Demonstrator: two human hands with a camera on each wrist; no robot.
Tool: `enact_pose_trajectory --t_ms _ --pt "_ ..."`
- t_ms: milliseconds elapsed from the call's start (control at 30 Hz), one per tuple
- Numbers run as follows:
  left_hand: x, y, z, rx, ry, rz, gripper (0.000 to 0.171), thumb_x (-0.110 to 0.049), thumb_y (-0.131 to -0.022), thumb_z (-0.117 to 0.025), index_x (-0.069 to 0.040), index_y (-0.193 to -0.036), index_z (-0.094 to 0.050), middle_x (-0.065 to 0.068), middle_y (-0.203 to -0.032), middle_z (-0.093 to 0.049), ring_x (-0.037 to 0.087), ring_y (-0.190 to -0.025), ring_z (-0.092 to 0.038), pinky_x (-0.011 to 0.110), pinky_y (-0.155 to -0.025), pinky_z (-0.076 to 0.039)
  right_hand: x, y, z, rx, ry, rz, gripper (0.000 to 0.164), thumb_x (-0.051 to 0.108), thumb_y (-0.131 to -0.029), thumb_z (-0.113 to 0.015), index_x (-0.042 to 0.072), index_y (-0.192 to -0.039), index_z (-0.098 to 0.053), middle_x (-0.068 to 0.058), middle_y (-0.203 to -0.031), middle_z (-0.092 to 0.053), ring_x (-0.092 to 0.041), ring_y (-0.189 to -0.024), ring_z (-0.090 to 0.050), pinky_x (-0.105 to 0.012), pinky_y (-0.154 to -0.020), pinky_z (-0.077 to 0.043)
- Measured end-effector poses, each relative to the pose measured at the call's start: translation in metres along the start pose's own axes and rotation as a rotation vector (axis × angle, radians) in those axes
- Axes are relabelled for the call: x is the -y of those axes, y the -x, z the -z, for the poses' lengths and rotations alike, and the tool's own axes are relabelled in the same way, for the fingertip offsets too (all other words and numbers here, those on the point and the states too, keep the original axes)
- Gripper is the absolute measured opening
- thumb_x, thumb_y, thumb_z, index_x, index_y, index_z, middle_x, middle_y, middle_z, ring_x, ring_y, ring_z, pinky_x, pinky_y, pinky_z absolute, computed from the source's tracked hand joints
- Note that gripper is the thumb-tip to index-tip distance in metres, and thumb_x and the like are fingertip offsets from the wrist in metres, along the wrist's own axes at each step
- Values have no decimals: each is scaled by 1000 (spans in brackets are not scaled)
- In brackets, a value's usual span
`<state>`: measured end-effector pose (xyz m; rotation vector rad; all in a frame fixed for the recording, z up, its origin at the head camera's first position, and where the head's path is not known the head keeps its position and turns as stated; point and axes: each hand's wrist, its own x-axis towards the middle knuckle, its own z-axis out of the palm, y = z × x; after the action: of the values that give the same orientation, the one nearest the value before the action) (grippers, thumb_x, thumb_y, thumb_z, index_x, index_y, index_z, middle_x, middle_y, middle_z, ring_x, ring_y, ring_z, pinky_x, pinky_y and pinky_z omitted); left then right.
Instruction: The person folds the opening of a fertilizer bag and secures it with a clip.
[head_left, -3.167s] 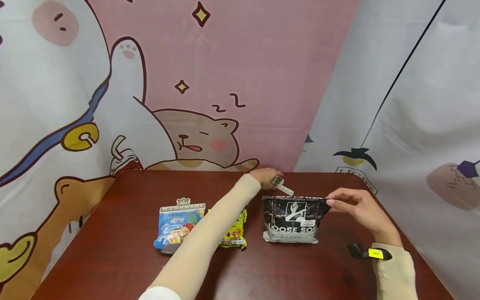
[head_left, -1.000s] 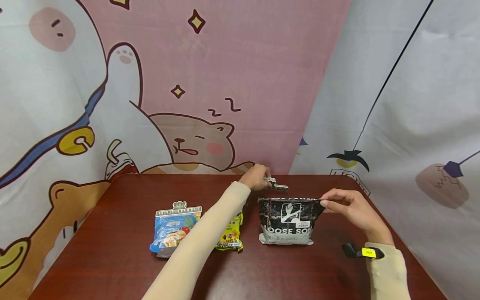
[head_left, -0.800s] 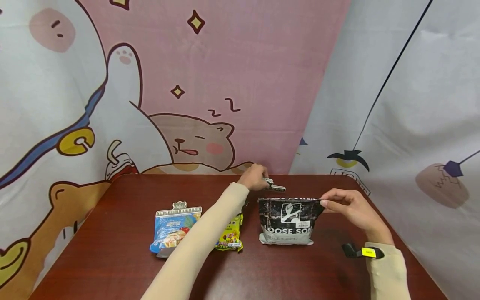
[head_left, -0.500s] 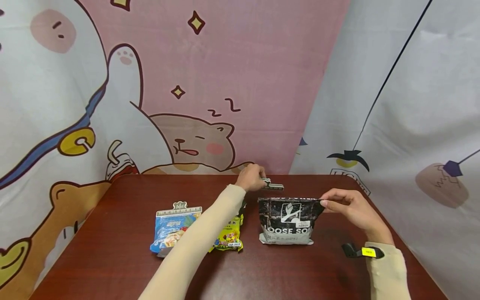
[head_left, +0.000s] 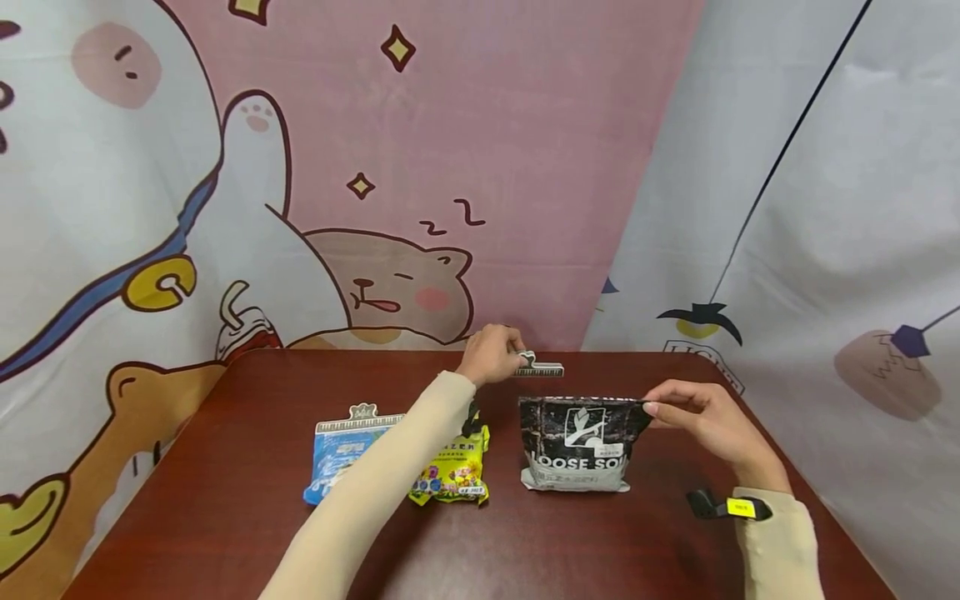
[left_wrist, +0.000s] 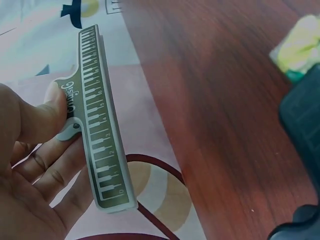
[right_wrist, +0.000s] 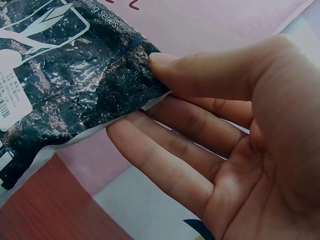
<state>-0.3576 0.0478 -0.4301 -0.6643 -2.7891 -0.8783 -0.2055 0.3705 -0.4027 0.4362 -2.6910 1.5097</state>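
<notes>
My left hand (head_left: pixel 492 353) pinches a bag clip (left_wrist: pixel 102 125) by its handle, thumb on one side and fingers behind. The clip is long, with a piano-key ruler print, and hangs above the table behind the black bag. With thumb and fingers, my right hand (head_left: pixel 708 425) grips the top right corner of a black and grey soil bag (head_left: pixel 577 446), which stands upright on the table. In the right wrist view the thumb lies on the front of the bag's corner (right_wrist: pixel 125 75) and the fingers are behind it.
On the left lies a blue bag (head_left: pixel 337 458) with a similar clip (head_left: pixel 362 423) along its top, partly hidden by my left sleeve (head_left: pixel 367 492). A yellow packet (head_left: pixel 453 471) lies beside it. The dark red table (head_left: pixel 570 550) ends at a printed cloth backdrop (head_left: pixel 525 167).
My left hand has drawn leftward with the clip, which has turned from slanting down to nearly level. My right hand still holds the soil bag in place.
</notes>
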Motion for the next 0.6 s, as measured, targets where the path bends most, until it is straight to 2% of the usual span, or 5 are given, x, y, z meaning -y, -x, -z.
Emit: enact_pose_trajectory --t_ms 233,467,600 --pt "-8 9 12 -6 94 3 7 -24 -87 -82 -21 -85 -76 -9 -76 -71 8 -70 -63 38 -84 -53 -5 0 1 8 -1 -8 22 21 -99 -70 4 -112 -73 -7 -97 -78 -20 -88 -78 -28 -80 -61" --pt "-14 13 22 -47 101 -39 6 -23 -87 -81 -20 -87 -77 -9 -75 -72 7 -67 -63 37 -78 -54 -8 0 3 18 -24 35 18 16 -99 -69 2 -109 -74 -8 -94 -77 -22 -87 -78 -27 -79 -62" --pt "-20 15 28 -44 120 -40 6 -22 -86 -82 -19 -88 -77 -8 -75 -72 8 -69 -64 37 -80 -54 -9 0 4 18 -19 29 19 17 -98 -70 2 -109 -74 -8 -94 -77 -21 -87 -78 -26 -80 -61"
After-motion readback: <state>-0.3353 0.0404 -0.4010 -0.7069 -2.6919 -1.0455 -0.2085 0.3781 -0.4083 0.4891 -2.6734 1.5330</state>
